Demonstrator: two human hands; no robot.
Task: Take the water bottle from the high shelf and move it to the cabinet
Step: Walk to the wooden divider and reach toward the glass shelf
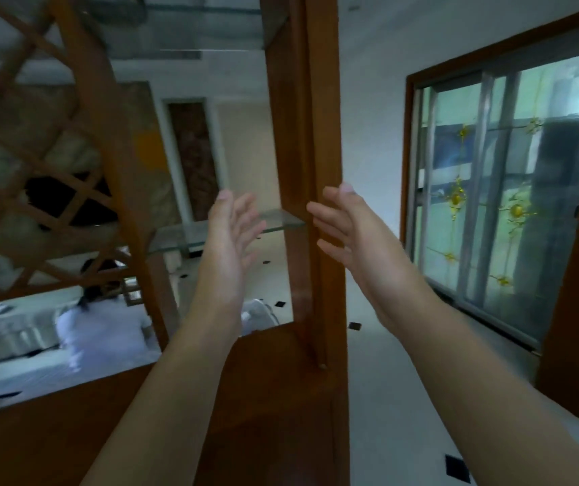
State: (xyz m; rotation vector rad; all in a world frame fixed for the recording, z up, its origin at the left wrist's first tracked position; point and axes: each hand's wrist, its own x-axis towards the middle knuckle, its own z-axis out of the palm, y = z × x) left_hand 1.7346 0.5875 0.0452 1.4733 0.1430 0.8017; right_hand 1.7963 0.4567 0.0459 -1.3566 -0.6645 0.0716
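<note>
Both hands up, empty. My left hand is spread wide, palm facing right; my right hand mirrors it, fingers loose, just beside the wooden post. Palms face each other, which I read as ready to catch a bottle from both sides. Glass shelf sits just beyond the fingertips and looks bare. Another glass shelf higher up. Water bottle not in view; cabinet I can't identify.

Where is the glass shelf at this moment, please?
In the head view, the glass shelf sits mid-frame, spanning between the lattice panel and the wooden post, just behind the raised left hand and right hand.
</note>
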